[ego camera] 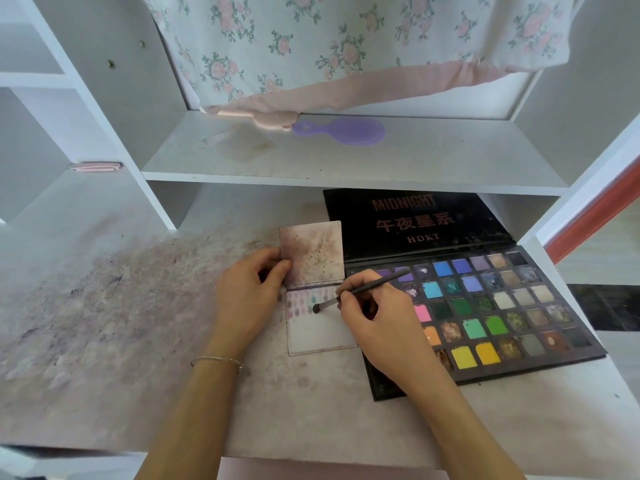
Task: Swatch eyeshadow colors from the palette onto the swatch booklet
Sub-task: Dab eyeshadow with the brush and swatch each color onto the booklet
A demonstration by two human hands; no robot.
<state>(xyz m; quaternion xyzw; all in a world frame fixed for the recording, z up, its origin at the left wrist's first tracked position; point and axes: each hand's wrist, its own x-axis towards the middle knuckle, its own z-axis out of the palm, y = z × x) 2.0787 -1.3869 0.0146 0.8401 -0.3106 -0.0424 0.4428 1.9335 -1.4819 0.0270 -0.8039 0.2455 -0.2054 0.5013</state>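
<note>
A small white swatch booklet (320, 329) lies open on the desk, its stained upper leaf (311, 252) raised. My left hand (247, 292) pinches that upper leaf at its left edge. My right hand (377, 317) grips a thin black brush (363, 289); its tip touches the lower page beside rows of purple and teal swatches. The large open eyeshadow palette (502, 306) with many coloured pans lies to the right, partly under my right hand, its black lid (415, 220) leaning back under the shelf.
The desk top (104, 306) is smeared with purple powder stains. Above it a white shelf (346, 157) holds a purple round hand mirror (346, 130) and a pink item. A floral cloth (346, 39) hangs behind. White cubby shelves (52, 116) stand left.
</note>
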